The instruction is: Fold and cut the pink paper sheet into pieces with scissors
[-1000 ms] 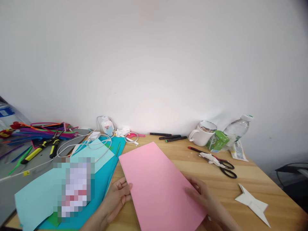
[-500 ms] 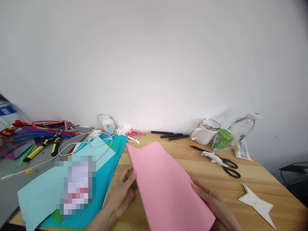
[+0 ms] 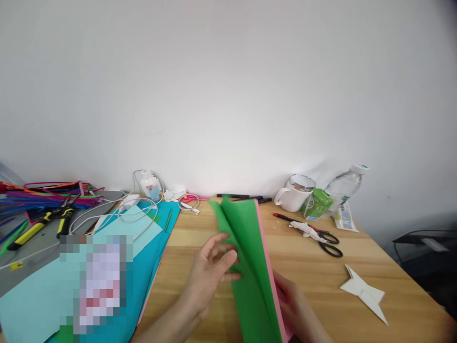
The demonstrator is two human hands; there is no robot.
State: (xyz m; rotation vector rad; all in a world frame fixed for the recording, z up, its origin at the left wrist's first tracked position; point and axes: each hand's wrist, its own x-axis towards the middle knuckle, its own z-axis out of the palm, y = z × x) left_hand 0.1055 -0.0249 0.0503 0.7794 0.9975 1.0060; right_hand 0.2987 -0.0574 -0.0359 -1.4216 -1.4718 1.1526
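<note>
My right hand grips a stack of coloured paper sheets from its right side, with its fingertips hidden behind the stack. The stack stands tilted nearly on edge above the table. Green sheets face left, and the top one is bent away from the others. A pink sheet shows as a narrow strip along the right edge. Just left of the green paper is my left hand, its fingers curved and apart with nothing held in them. Whether its fingertips touch the green sheet, I cannot tell.
Light blue paper and darker blue sheets lie left, with a white cable over them. Behind are pliers and pipe cleaners. Rightward are a mug, green carton, bottle, scissors and folded paper star.
The stack has turned from its pink face to its green side. My left hand has let go of the left edge and opened. The whole view has shifted slightly right.
</note>
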